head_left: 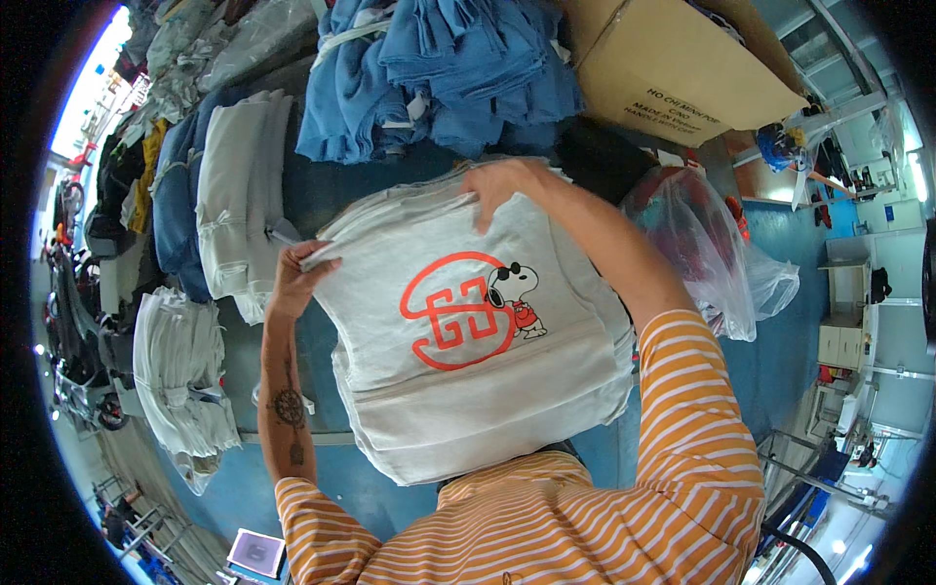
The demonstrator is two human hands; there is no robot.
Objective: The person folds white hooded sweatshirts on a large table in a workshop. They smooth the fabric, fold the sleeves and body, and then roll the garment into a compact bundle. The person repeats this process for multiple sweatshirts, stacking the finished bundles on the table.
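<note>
A stack of white cut fabric panels [468,409] lies in front of me, close against my body. The top panel carries an orange-red round print and a black-and-white cartoon dog in sunglasses. My left hand [297,280] pinches the far left corner of the top panel between thumb and fingers, with the edge slightly raised. Across the far edge of the stack, my right hand [507,187] rests on the cloth, thumb and fingers spread apart. Some of its fingertips are hard to make out against the folds.
Blue fabric bundles [439,78] lie beyond the stack. White folded bundles [239,195] and another white pile [183,375] sit to the left. At right are a cardboard box [673,68] and a clear plastic bag [692,244]. The table [327,448] is blue.
</note>
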